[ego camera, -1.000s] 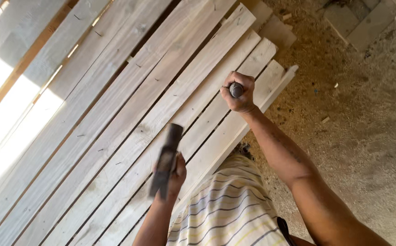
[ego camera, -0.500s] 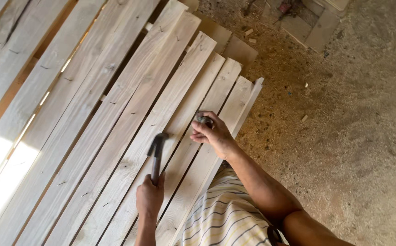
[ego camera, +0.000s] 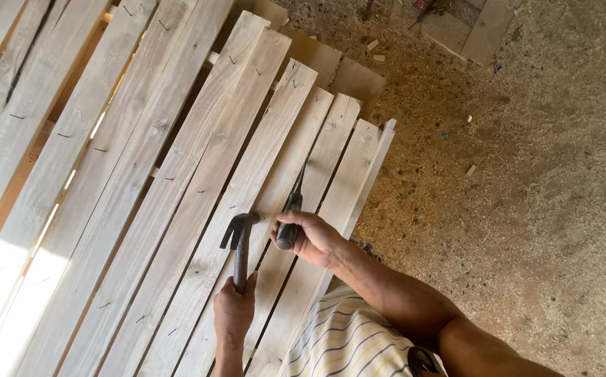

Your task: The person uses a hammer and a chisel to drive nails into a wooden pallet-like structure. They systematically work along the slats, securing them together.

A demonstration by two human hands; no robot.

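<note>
My left hand [ego camera: 234, 311] grips the handle of a dark claw hammer [ego camera: 239, 241], its head raised just above the pale wooden planks [ego camera: 198, 167]. My right hand [ego camera: 312, 237] is closed around the dark handle of a thin pointed tool [ego camera: 292, 209], whose metal tip rests in the gap between two planks. The two hands are close together, the hammer head just left of the right hand. The planks lie side by side, studded with small nails.
Sawdust-covered ground [ego camera: 512, 195] lies to the right of the planks. Flat boards [ego camera: 338, 66] stick out beyond the plank ends at the top, and more scraps [ego camera: 470, 24] lie at the far top. My striped shirt [ego camera: 348, 342] fills the bottom middle.
The view has shifted, so the planks' ends now sit higher in frame. My right hand has come down nearer the left hand, and the hammer head stands next to it.
</note>
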